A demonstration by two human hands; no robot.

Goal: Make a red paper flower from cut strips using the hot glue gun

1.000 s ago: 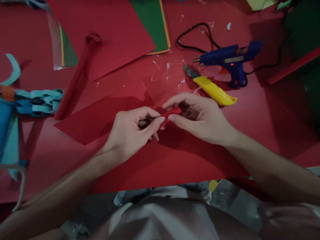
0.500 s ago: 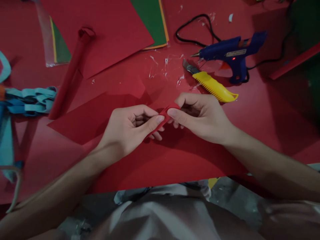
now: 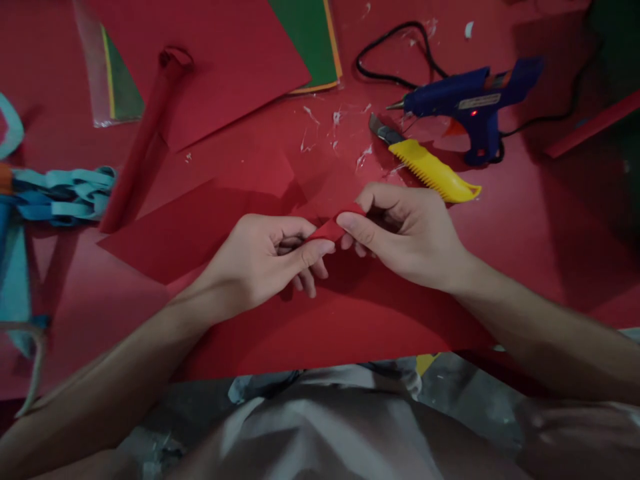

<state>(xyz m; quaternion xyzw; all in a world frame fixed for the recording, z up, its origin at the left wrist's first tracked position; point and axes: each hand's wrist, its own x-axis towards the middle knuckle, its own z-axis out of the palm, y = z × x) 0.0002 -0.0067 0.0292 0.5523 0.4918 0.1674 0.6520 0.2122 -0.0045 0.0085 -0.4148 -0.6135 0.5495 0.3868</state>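
Note:
Between my two hands is a small folded strip of red paper (image 3: pixel 330 231), held slanting up to the right above the table. My left hand (image 3: pixel 273 257) pinches its lower left end, thumb on top and fingers curled beneath. At the upper right end, my right hand (image 3: pixel 407 233) is closed on the same strip with its thumb pressed flat on it. Flat red paper (image 3: pixel 320 333) lies under my hands, and another red sheet (image 3: pixel 175 233) lies left of them. A yellow utility knife (image 3: pixel 433 170) with its blade out rests just beyond my right hand.
A blue hot glue gun (image 3: pixel 475 103), its red light lit and cord attached, lies behind the knife. Strings of dried glue (image 3: pixel 336 120) mark the table. At the left are a rolled red paper tube (image 3: pixel 143 147), a blue paper chain (image 3: pixel 80 197) and stacked coloured sheets (image 3: pixel 300 40).
My left thumb and fingers have shifted slightly down along the strip, so more of its flat face shows. My right hand keeps its grip. The whole view has drifted a little.

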